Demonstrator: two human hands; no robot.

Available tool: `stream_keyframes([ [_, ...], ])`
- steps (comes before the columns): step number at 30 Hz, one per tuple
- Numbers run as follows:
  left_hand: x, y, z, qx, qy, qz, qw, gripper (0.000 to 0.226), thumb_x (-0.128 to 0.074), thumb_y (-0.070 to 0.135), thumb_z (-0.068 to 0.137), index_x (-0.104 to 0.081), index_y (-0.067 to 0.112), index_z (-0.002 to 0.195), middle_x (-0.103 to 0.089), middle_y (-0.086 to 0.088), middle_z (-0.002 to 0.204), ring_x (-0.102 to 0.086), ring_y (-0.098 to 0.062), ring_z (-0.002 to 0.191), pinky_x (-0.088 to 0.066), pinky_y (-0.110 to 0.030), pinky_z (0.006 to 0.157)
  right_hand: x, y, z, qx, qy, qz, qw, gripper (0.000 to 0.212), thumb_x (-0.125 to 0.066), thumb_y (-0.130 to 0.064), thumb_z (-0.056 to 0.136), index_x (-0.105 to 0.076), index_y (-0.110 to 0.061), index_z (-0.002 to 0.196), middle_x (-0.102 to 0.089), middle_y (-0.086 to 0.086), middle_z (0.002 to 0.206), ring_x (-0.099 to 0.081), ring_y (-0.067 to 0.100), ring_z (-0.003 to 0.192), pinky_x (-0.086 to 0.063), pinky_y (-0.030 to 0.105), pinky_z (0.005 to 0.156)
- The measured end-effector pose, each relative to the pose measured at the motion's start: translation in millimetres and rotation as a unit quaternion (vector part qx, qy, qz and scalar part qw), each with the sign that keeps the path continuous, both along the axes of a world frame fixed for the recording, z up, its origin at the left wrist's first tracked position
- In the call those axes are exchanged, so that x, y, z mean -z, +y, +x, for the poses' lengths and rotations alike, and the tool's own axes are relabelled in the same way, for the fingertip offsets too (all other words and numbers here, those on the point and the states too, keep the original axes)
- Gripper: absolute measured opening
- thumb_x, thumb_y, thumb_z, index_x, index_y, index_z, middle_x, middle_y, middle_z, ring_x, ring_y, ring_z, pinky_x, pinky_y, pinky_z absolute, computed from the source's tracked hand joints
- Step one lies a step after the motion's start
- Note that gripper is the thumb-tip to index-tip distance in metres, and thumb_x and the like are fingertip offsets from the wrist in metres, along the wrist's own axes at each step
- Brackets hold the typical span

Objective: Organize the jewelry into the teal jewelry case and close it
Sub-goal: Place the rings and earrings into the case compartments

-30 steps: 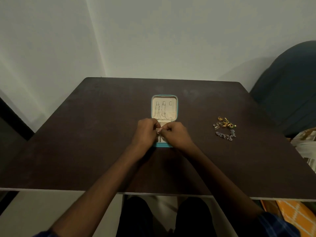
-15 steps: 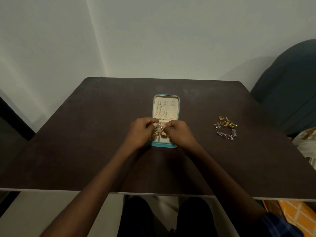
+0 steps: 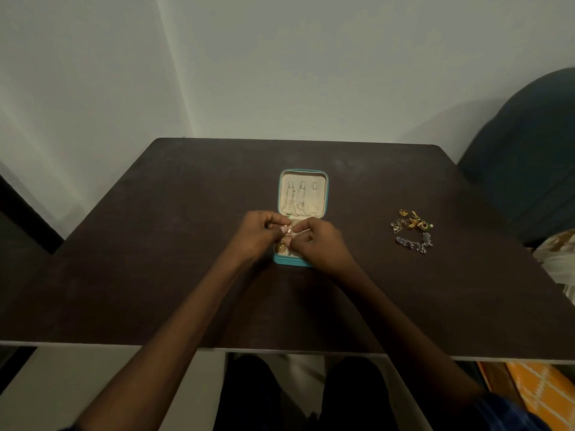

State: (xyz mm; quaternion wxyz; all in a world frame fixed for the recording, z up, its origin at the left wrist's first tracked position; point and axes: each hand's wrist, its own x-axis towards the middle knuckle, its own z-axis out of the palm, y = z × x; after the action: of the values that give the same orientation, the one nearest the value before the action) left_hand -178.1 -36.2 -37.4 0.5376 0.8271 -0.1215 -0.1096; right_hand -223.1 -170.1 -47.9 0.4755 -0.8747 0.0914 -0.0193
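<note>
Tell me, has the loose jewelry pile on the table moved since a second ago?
No. The jewelry pile sits in the same spot right of the teal jewelry case.

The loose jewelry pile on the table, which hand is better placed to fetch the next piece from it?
The right hand, probably. The jewelry pile lies on the table to the right of the teal case, on that hand's side. The left hand would have to cross over the case. Both hands now pinch a gold earring.
</note>
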Motion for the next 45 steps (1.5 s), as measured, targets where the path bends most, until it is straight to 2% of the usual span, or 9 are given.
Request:
stream_keyframes([
  [4, 6.1, 1.1, 6.3, 0.023, -0.037, 0.080, 0.996, 0.020, -0.058, 0.002, 0.087, -0.067, 0.001, 0.106, -0.070, -0.014, 0.103, -0.064, -0.015, 0.089, -0.050, -0.011, 0.064, 4.6, 7.1, -4.7, -0.013, -0.034, -0.097, 0.995, 0.008, -0.059, -0.016, 0.085, -0.066, -0.017, 0.090, -0.069, 0.003, 0.096, -0.063, 0.016, 0.089, -0.047, 0.025, 0.064],
  [8, 7.5, -0.1, 8.0, 0.019, -0.085, 0.174, 0.981, 0.020, -0.059, 0.004, 0.087, -0.071, 0.010, 0.102, -0.072, -0.006, 0.101, -0.063, -0.009, 0.085, -0.047, -0.011, 0.064, 2.3, 12.9, -6.8, -0.025, -0.031, -0.156, 0.987, 0.017, -0.052, -0.019, 0.088, -0.069, -0.018, 0.093, -0.069, 0.002, 0.099, -0.062, 0.018, 0.091, -0.048, 0.029, 0.068],
  [11, 7.3, -3.3, 4.4, 0.006, -0.105, 0.203, 0.974, 0.022, -0.057, 0.003, 0.088, -0.071, 0.009, 0.104, -0.071, -0.009, 0.102, -0.064, -0.012, 0.086, -0.051, -0.019, 0.073, 3.4, 15.7, -8.1, -0.024, -0.044, -0.195, 0.980, 0.022, -0.048, -0.017, 0.090, -0.069, -0.018, 0.095, -0.067, 0.002, 0.099, -0.061, 0.019, 0.091, -0.042, 0.028, 0.068],
  [13, 6.7, -4.2, 1.3, 0.010, -0.115, 0.213, 0.970, 0.021, -0.056, 0.004, 0.089, -0.071, 0.009, 0.103, -0.071, -0.009, 0.101, -0.063, -0.010, 0.081, -0.049, -0.018, 0.071, 4.9, 16.8, -8.2, -0.028, -0.047, -0.210, 0.976, 0.023, -0.046, -0.018, 0.091, -0.068, -0.016, 0.098, -0.067, 0.003, 0.100, -0.059, 0.019, 0.091, -0.038, 0.026, 0.067],
  [26, 10.6, -6.8, 1.4, -0.013, -0.115, 0.217, 0.969, 0.018, -0.057, 0.004, 0.085, -0.072, 0.013, 0.082, -0.068, 0.002, 0.080, -0.055, 0.004, 0.063, -0.037, -0.004, 0.050, 11.0, 13.1, -6.9, -0.055, -0.050, -0.238, 0.968, 0.024, -0.048, -0.024, 0.092, -0.070, -0.015, 0.097, -0.067, 0.004, 0.095, -0.060, 0.021, 0.088, -0.045, 0.029, 0.067],
  [35, 11.8, -11.3, 0.4, 0.001, -0.076, 0.214, 0.974, 0.008, -0.061, 0.017, 0.089, -0.068, 0.012, 0.090, -0.069, -0.006, 0.100, -0.060, -0.006, 0.078, -0.041, -0.012, 0.054, 0.4, -27.0, -18.9, -0.053, -0.084, -0.226, 0.969, 0.024, -0.051, -0.028, 0.092, -0.069, -0.016, 0.102, -0.067, 0.002, 0.103, -0.061, 0.014, 0.089, -0.047, 0.027, 0.067],
  [37, 9.2, -14.3, -1.4, -0.014, -0.080, 0.205, 0.975, 0.007, -0.061, 0.020, 0.089, -0.063, 0.015, 0.094, -0.067, -0.005, 0.100, -0.061, -0.009, 0.081, -0.043, -0.014, 0.054, -5.6, -51.0, -24.8, -0.034, -0.087, -0.219, 0.971, 0.021, -0.053, -0.029, 0.091, -0.069, -0.017, 0.099, -0.067, 0.000, 0.101, -0.060, 0.010, 0.086, -0.050, 0.028, 0.068],
  [41, -5.8, -37.5, -7.8, -0.052, -0.173, 0.191, 0.965, 0.014, -0.064, 0.025, 0.087, -0.064, 0.014, 0.095, -0.062, -0.001, 0.083, -0.056, -0.011, 0.074, -0.039, -0.021, 0.056, -7.5, -119.8, -38.1, 0.063, -0.093, -0.218, 0.970, 0.016, -0.059, -0.025, 0.086, -0.072, -0.019, 0.090, -0.072, 0.000, 0.094, -0.064, 0.018, 0.088, -0.050, 0.034, 0.076],
  [45, -16.6, -84.1, -16.9, -0.006, -0.194, 0.152, 0.969, 0.012, -0.062, 0.025, 0.087, -0.067, 0.015, 0.092, -0.064, 0.000, 0.081, -0.056, -0.013, 0.078, -0.039, -0.025, 0.070, -0.2, -185.3, -50.6, 0.160, -0.045, -0.208, 0.964, 0.012, -0.061, -0.023, 0.085, -0.072, -0.020, 0.088, -0.070, 0.000, 0.085, -0.063, 0.021, 0.086, -0.047, 0.030, 0.071],
])
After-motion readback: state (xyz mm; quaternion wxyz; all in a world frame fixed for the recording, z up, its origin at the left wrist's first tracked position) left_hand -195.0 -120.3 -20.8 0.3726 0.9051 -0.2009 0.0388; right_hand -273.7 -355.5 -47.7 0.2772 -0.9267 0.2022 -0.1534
